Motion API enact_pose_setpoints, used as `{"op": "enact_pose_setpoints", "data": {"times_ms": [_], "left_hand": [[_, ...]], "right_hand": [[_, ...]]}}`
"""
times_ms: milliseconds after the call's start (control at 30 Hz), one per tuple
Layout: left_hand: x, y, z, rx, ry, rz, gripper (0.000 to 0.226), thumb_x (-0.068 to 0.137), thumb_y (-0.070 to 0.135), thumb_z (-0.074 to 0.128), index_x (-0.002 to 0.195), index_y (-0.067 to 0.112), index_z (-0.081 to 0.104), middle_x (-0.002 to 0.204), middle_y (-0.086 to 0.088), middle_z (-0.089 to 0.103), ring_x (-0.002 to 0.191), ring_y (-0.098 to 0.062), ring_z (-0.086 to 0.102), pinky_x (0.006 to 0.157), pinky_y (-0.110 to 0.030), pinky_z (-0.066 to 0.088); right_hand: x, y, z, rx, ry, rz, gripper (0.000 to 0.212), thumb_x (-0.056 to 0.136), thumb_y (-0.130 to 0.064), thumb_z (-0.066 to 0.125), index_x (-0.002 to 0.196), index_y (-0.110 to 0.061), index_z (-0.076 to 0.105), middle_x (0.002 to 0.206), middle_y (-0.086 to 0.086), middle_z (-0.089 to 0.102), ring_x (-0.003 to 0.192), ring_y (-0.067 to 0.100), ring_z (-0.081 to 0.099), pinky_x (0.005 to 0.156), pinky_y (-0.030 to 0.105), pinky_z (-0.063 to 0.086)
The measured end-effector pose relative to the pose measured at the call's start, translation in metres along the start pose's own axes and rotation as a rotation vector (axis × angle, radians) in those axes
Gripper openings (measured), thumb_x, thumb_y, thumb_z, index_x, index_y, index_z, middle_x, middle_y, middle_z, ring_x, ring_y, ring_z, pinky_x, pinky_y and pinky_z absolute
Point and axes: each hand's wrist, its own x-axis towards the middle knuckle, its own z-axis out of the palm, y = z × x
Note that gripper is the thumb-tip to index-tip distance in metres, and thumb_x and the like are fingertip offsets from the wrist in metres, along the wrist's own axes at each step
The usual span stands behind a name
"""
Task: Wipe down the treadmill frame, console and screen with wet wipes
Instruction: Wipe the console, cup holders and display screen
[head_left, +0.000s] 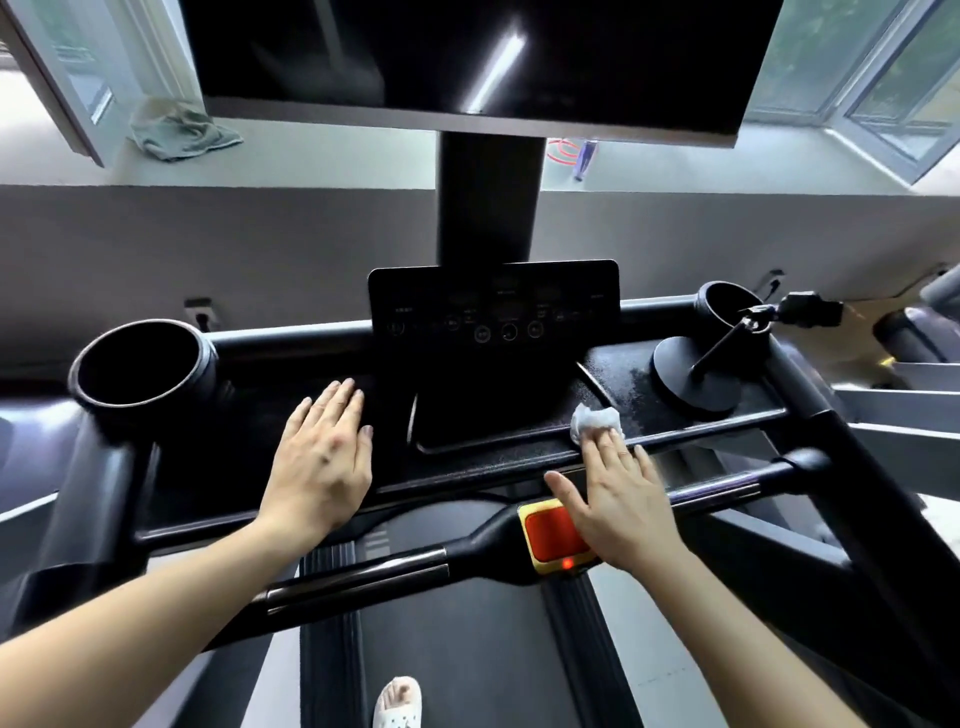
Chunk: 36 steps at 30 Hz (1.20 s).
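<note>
The black treadmill console (493, 312) with its control panel stands in front of me, and a large dark screen (467, 57) hangs on a post above it. My left hand (324, 457) lies flat with straight fingers on the console tray, left of the centre recess. My right hand (615, 483) presses a crumpled white wet wipe (595, 422) onto the tray's front edge to the right of the recess, fingers straight over it. A damp, streaked patch shows on the tray surface (628, 379) beyond the wipe.
Round cup holders sit at the left (140, 371) and right (727, 306) ends of the console. A black phone stand (696, 379) stands on the right tray. A red and yellow stop button (553, 535) is on the handlebar below. A grey cloth (182, 130) lies on the windowsill.
</note>
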Motion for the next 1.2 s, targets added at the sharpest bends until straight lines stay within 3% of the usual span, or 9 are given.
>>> {"op": "enact_pose_setpoints", "data": {"times_ms": [100, 267, 500, 600, 700, 833, 900, 1033, 1200], "left_hand": [[-0.001, 0.001, 0.001, -0.014, -0.009, -0.005, 0.067, 0.098, 0.042, 0.027, 0.148, 0.004, 0.05, 0.16, -0.011, 0.042, 0.152, -0.02, 0.031, 0.127, -0.039, 0.015], [0.0, 0.008, -0.003, -0.021, 0.013, 0.014, 0.071, 0.095, 0.048, 0.028, 0.149, 0.007, 0.049, 0.157, -0.012, 0.045, 0.15, -0.023, 0.036, 0.125, -0.044, 0.023], [0.004, 0.063, 0.009, -0.138, -0.007, 0.067, 0.067, 0.098, 0.05, 0.03, 0.147, 0.01, 0.053, 0.155, -0.011, 0.048, 0.149, -0.023, 0.036, 0.126, -0.04, 0.022], [0.007, 0.082, 0.017, -0.135, -0.008, -0.006, 0.067, 0.098, 0.051, 0.03, 0.144, 0.01, 0.056, 0.152, -0.012, 0.051, 0.146, -0.025, 0.039, 0.124, -0.037, 0.023], [0.011, 0.092, 0.022, -0.126, -0.005, -0.09, 0.068, 0.098, 0.05, 0.031, 0.142, 0.006, 0.055, 0.148, -0.014, 0.054, 0.143, -0.028, 0.043, 0.121, -0.041, 0.034], [0.016, 0.107, 0.023, -0.095, 0.039, -0.163, 0.065, 0.097, 0.047, 0.033, 0.133, 0.0, 0.06, 0.133, -0.017, 0.06, 0.129, -0.033, 0.051, 0.111, -0.045, 0.045], [0.017, 0.11, 0.024, -0.09, 0.066, -0.204, 0.064, 0.097, 0.046, 0.034, 0.131, 0.001, 0.061, 0.134, -0.015, 0.059, 0.128, -0.031, 0.049, 0.11, -0.045, 0.045], [0.015, 0.115, 0.028, -0.071, 0.097, -0.262, 0.058, 0.098, 0.045, 0.035, 0.134, 0.007, 0.06, 0.14, -0.009, 0.054, 0.133, -0.026, 0.043, 0.115, -0.044, 0.038], [0.016, 0.117, 0.029, 0.012, 0.124, -0.262, 0.055, 0.099, 0.042, 0.033, 0.13, 0.008, 0.063, 0.138, -0.012, 0.056, 0.13, -0.028, 0.045, 0.11, -0.045, 0.039]], "right_hand": [[0.008, 0.023, -0.008, 0.035, -0.017, 0.083, 0.109, 0.082, -0.084, -0.004, 0.164, -0.014, 0.007, 0.172, 0.005, 0.005, 0.158, 0.015, -0.002, 0.127, 0.039, 0.0], [-0.005, 0.034, -0.006, 0.015, -0.017, -0.019, 0.128, 0.064, -0.088, -0.031, 0.164, -0.016, 0.006, 0.171, 0.002, 0.003, 0.157, 0.011, -0.006, 0.127, 0.035, -0.004], [0.056, 0.028, -0.018, -0.017, 0.044, -0.175, 0.122, 0.075, -0.085, -0.023, 0.159, -0.013, 0.029, 0.169, 0.008, 0.022, 0.158, 0.021, 0.008, 0.128, 0.038, 0.005], [0.101, 0.024, -0.031, -0.018, 0.053, -0.248, 0.112, 0.082, -0.084, -0.006, 0.152, -0.011, 0.04, 0.165, 0.014, 0.029, 0.157, 0.024, 0.012, 0.127, 0.038, 0.008], [0.122, 0.022, -0.036, 0.005, 0.038, -0.305, 0.109, 0.083, -0.084, -0.002, 0.157, -0.011, 0.032, 0.167, 0.014, 0.024, 0.157, 0.025, 0.008, 0.128, 0.04, 0.008], [0.096, 0.061, -0.028, -0.03, 0.02, -0.379, 0.122, 0.074, -0.085, -0.023, 0.161, -0.013, 0.023, 0.17, 0.011, 0.015, 0.158, 0.021, 0.004, 0.128, 0.039, 0.006], [0.068, 0.089, -0.02, -0.047, 0.01, -0.42, 0.118, 0.076, -0.084, -0.024, 0.163, -0.015, 0.015, 0.171, 0.006, 0.01, 0.158, 0.017, 0.0, 0.128, 0.037, 0.002], [0.037, 0.123, -0.009, -0.05, -0.005, -0.496, 0.095, 0.093, -0.08, 0.001, 0.164, -0.017, 0.004, 0.172, 0.001, 0.003, 0.157, 0.014, -0.01, 0.126, 0.035, -0.005], [0.071, 0.106, -0.016, -0.064, 0.053, -0.528, 0.1, 0.088, -0.08, -0.008, 0.164, -0.015, 0.003, 0.171, 0.005, 0.006, 0.158, 0.018, -0.003, 0.128, 0.04, 0.0]]}}
